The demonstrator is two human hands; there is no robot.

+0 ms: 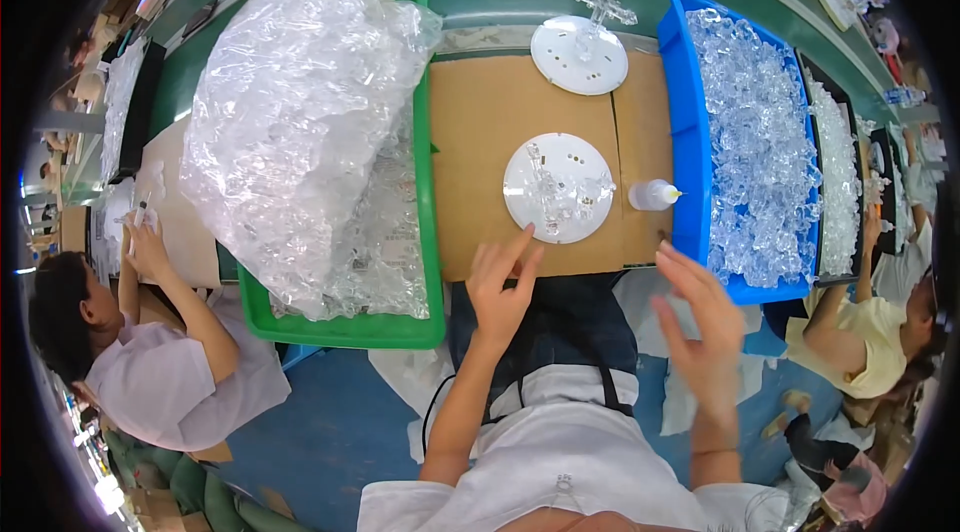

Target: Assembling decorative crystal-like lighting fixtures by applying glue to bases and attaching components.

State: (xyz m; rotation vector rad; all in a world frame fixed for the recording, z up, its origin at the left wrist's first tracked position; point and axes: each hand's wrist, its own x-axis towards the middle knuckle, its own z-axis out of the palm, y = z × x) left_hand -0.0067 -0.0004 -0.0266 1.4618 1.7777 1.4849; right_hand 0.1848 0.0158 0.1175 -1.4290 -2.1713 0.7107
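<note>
A round white disc (520, 167) lies on the cardboard in front of me, with clear plastic pieces (558, 207) on it whose exact shape is hard to make out. My left hand (500, 290) is at its near left rim, forefinger stretched to the edge and thumb apart, seemingly holding nothing. Slightly blurred, my right hand (703, 322) hovers by the near left corner of the blue bin, fingers spread and holding nothing. Farther back, another white disc (560, 67) has a clear cross-shaped piece (602, 4) standing up from it. A small white squeeze bottle (652, 195) with a yellow tip stands right of the near disc.
On the left, a green crate (432, 262) holds a large clear plastic bag (300, 122) and loose clear pieces. The blue bin (690, 122) on the right is full of clear plastic parts. Cardboard (470, 152) covers the bench between them. Co-workers (170, 352) sit at both sides.
</note>
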